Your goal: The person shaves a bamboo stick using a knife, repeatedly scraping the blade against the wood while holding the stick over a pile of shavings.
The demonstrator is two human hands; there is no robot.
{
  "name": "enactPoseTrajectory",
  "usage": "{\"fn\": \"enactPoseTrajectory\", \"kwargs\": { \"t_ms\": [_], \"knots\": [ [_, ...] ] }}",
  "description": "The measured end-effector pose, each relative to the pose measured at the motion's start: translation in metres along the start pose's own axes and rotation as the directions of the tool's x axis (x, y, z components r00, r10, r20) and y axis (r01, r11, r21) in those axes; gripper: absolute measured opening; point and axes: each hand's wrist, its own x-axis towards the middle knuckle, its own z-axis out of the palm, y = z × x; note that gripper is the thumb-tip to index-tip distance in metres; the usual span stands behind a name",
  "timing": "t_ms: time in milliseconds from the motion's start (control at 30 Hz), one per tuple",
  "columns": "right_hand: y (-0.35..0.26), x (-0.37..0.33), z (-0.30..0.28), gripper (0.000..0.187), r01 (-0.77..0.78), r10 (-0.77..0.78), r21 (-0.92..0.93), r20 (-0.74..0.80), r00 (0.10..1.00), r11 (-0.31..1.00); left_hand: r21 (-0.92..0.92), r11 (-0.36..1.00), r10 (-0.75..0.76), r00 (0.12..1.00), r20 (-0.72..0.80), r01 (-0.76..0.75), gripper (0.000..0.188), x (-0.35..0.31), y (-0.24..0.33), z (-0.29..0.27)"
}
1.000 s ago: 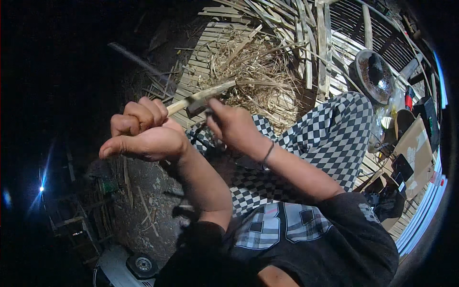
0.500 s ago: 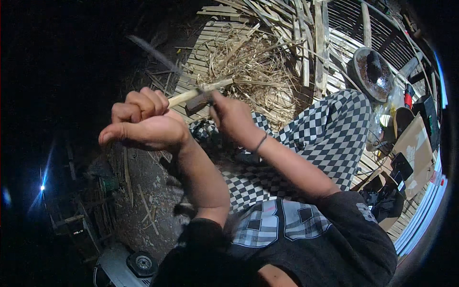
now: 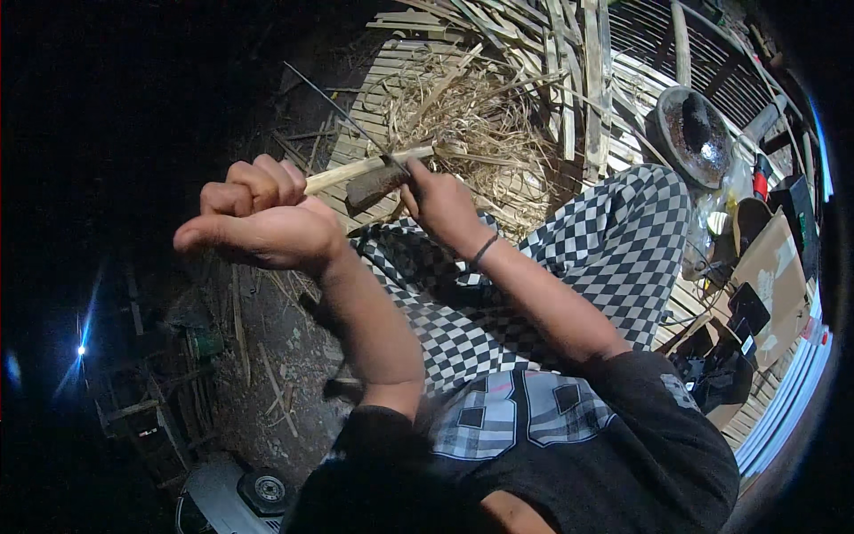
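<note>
My left hand [image 3: 267, 212] is closed round one end of a pale bamboo strip [image 3: 351, 171], with the thumb stretched out to the left. The strip points toward the far right. My right hand [image 3: 443, 209] is closed at the other end of the strip, on a knife whose handle is mostly hidden. The thin dark blade [image 3: 334, 105] crosses the strip and sticks out to the far left. Just below the strip, beside my right fingers, is a rough brown wooden piece [image 3: 375, 185]; whether it belongs to the knife I cannot tell.
Pale shavings [image 3: 480, 116] lie heaped on a slatted bamboo floor [image 3: 369, 111] beyond my hands. Split bamboo strips [image 3: 569, 80] lie behind them. A round dark basin [image 3: 692, 135] stands at the far right, near an opened cardboard box [image 3: 772, 298]. A parked vehicle [image 3: 236, 498] shows at lower left.
The blade, blurred before, has swung rightward and now shows sharply. My left hand has shifted slightly left with the strip, and my right hand slightly right.
</note>
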Motion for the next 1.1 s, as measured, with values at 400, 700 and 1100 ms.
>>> {"fn": "enactPoseTrajectory", "kwargs": {
  "t_ms": [400, 700, 1100],
  "knots": [
    [-0.017, -0.009, -0.003, 0.025, 0.140, -0.140, 0.100, -0.005, 0.990, 0.985, -0.005, 1.000, -0.021, 0.998, -0.060, 0.021, 0.063, 0.004, 0.004, -0.004],
    [-0.026, -0.011, -0.004, 0.024, 0.083, -0.083, -0.010, 0.033, 0.996, 0.996, 0.028, 1.000, -0.005, 0.993, -0.114, 0.008, 0.061, 0.003, -0.002, -0.014],
    [0.031, 0.004, 0.022, 0.024, -0.085, 0.104, -0.163, 0.109, 0.989, 0.983, 0.026, 1.000, -0.010, 0.992, -0.126, 0.013, 0.062, 0.019, -0.010, -0.021]
  ]
}}
